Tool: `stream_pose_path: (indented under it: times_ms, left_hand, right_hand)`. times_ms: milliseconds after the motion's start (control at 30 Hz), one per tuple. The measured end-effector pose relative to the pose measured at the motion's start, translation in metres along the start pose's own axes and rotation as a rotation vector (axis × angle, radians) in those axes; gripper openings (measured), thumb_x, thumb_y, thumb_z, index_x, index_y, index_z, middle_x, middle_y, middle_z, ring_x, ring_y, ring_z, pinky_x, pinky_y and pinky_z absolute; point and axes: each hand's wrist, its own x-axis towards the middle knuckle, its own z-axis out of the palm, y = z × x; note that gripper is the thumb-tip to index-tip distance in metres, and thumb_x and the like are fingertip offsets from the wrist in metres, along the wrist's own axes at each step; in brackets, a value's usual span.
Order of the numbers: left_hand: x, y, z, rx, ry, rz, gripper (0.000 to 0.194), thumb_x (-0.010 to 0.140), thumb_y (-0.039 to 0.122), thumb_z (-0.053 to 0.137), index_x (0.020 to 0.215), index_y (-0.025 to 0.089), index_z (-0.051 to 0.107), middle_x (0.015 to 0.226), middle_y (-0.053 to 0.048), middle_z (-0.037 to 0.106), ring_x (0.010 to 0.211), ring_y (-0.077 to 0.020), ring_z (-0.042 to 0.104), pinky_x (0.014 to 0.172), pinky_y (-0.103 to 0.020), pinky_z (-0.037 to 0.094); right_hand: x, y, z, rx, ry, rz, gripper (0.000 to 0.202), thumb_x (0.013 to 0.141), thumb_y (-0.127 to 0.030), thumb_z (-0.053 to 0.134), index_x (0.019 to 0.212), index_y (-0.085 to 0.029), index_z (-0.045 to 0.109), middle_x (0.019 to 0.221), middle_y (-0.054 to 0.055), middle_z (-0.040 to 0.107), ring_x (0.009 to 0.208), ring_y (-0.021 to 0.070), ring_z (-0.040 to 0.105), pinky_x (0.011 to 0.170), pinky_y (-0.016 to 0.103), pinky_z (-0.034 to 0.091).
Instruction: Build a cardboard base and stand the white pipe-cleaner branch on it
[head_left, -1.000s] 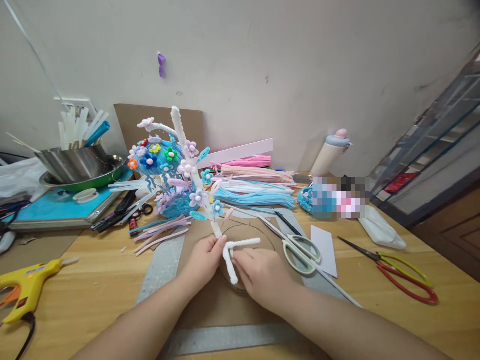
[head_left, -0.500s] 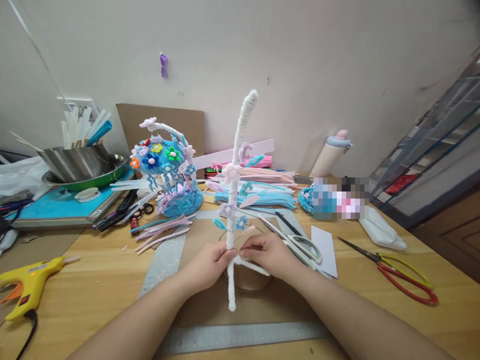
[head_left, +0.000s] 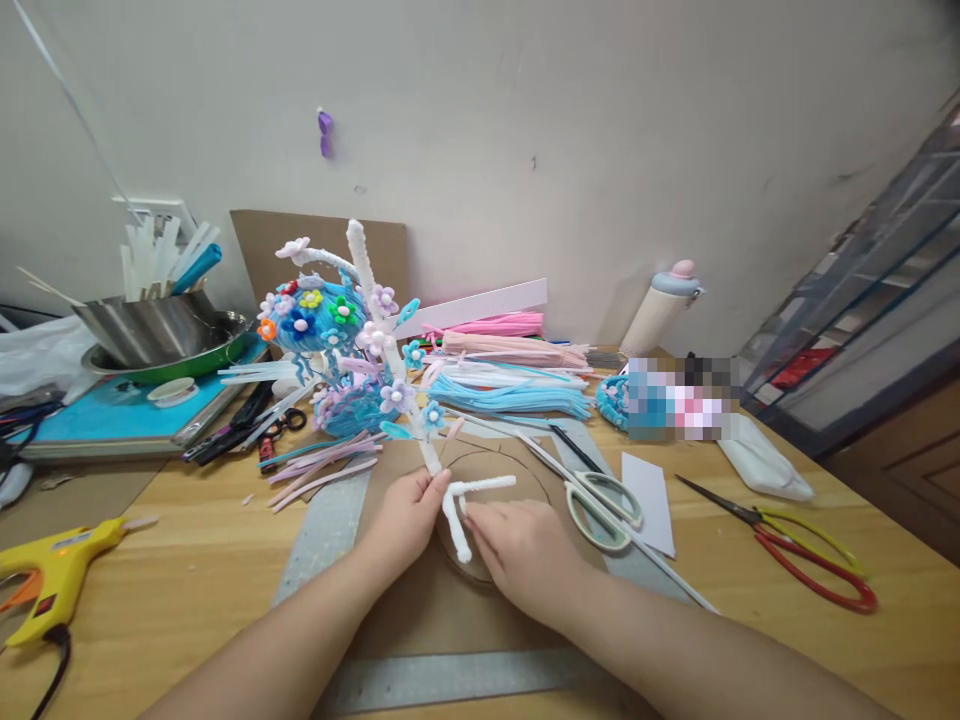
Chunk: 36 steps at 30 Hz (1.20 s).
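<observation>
My left hand (head_left: 405, 515) is closed round the lower part of a white wrapped stem (head_left: 395, 365), which leans to the left and carries lilac, pink and blue flowers and small leaves. Below the grip the stem splits into a short foot and a side branch (head_left: 487, 484) pointing right. The fingers of my right hand (head_left: 517, 545) are pinched just under that branch, by a short white piece; what they grip is too small to name. Beneath both hands lies brown cardboard (head_left: 405, 610) with a drawn circle.
White-handled scissors (head_left: 606, 510) lie right of my hands, red-and-yellow scissors (head_left: 810, 555) farther right. A yellow glue gun (head_left: 67, 570) is at left. Behind stand a blue flowered piece (head_left: 322, 325), pipe cleaner bundles (head_left: 510, 395), a bottle (head_left: 664, 305) and a metal bowl (head_left: 150, 325).
The stem's top has swung left and its foot now tilts. Its side branch, earlier slanting down to the right, now points almost level. My right hand has moved down a little, below the branch.
</observation>
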Motion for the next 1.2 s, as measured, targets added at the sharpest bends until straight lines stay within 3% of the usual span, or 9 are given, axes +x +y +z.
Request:
stream_pose_path:
  times_ms: [167,267,433,567,700,900,1033,1133,1200]
  left_hand:
    - [-0.004,0.009,-0.007,0.151,-0.047,0.038,0.034,0.085,0.041,0.044,0.061,0.019,0.053,0.058,0.001,0.052,0.061,-0.0174,0.047,0.057,-0.026,0.029]
    - [-0.005,0.009,-0.008,0.186,-0.111,0.056,0.033,0.085,0.040,0.043,0.061,0.019,0.053,0.055,0.003,0.048,0.058,-0.0159,0.044,0.056,-0.025,0.026]
    - [-0.007,0.011,-0.010,0.147,-0.258,0.046,0.034,0.085,0.043,0.044,0.066,0.018,0.058,0.058,0.003,0.050,0.057,-0.0149,0.043,0.056,-0.024,0.028]
    - [-0.011,0.016,-0.011,0.033,-0.347,0.043,0.034,0.083,0.045,0.046,0.065,0.018,0.056,0.058,0.004,0.046,0.057,-0.0130,0.039,0.054,-0.023,0.029]
    - [-0.010,0.013,-0.007,-0.114,-0.358,-0.023,0.041,0.081,0.056,0.043,0.063,0.019,0.047,0.049,0.007,0.031,0.046,-0.0096,0.028,0.044,-0.021,0.024]
    - [-0.001,0.001,0.004,-0.216,-0.147,-0.074,0.046,0.077,0.067,0.036,0.065,0.022,0.037,0.046,0.010,0.026,0.038,-0.0085,0.023,0.039,-0.021,0.022]
    - [-0.002,0.001,0.002,-0.135,-0.010,-0.036,0.044,0.081,0.060,0.038,0.063,0.020,0.043,0.050,0.006,0.036,0.047,-0.0115,0.034,0.047,-0.023,0.027]
    - [-0.005,0.006,-0.004,-0.017,-0.012,0.017,0.039,0.082,0.051,0.043,0.062,0.019,0.050,0.056,0.003,0.045,0.058,-0.0149,0.042,0.056,-0.024,0.030]
    - [-0.006,0.008,-0.008,0.052,-0.056,0.040,0.037,0.084,0.047,0.043,0.062,0.019,0.052,0.056,0.003,0.046,0.059,-0.0153,0.042,0.056,-0.025,0.029]
  right_hand:
    - [-0.004,-0.001,-0.008,-0.199,0.200,-0.219,0.021,0.089,-0.017,0.044,0.078,-0.017,0.062,0.063,0.003,0.063,0.059,0.0159,0.056,0.056,0.030,0.027]
    - [0.001,0.009,-0.018,-0.035,0.206,-0.107,0.020,0.090,-0.022,0.048,0.081,-0.019,0.065,0.070,0.002,0.067,0.066,0.0151,0.059,0.060,0.028,0.032]
    - [0.016,0.029,-0.022,0.367,0.095,0.172,0.009,0.079,-0.025,0.064,0.074,-0.023,0.072,0.073,0.000,0.070,0.071,0.0162,0.061,0.065,0.027,0.040]
    - [0.023,0.040,-0.010,0.510,0.036,0.193,0.009,0.076,-0.022,0.065,0.071,-0.021,0.073,0.076,0.002,0.071,0.074,0.0170,0.064,0.067,0.026,0.047]
    - [0.024,0.044,0.001,0.561,-0.028,0.196,0.019,0.079,-0.028,0.061,0.070,-0.016,0.072,0.061,0.001,0.068,0.057,0.0152,0.061,0.050,0.023,0.045]
    - [0.013,0.024,0.005,0.415,0.021,0.147,0.025,0.086,-0.029,0.052,0.072,-0.018,0.070,0.064,0.002,0.066,0.060,0.0158,0.058,0.054,0.025,0.038]
    - [0.000,0.003,0.001,0.062,0.091,-0.023,0.027,0.089,-0.022,0.045,0.071,-0.017,0.064,0.064,0.005,0.062,0.059,0.0158,0.053,0.056,0.028,0.030]
    - [-0.005,-0.004,-0.008,-0.173,0.180,-0.194,0.027,0.092,-0.019,0.041,0.076,-0.017,0.062,0.063,0.003,0.061,0.058,0.0151,0.052,0.055,0.028,0.027]
    - [-0.004,-0.002,-0.015,-0.190,0.215,-0.210,0.025,0.092,-0.020,0.042,0.080,-0.018,0.064,0.063,0.003,0.061,0.060,0.0153,0.053,0.056,0.028,0.027]
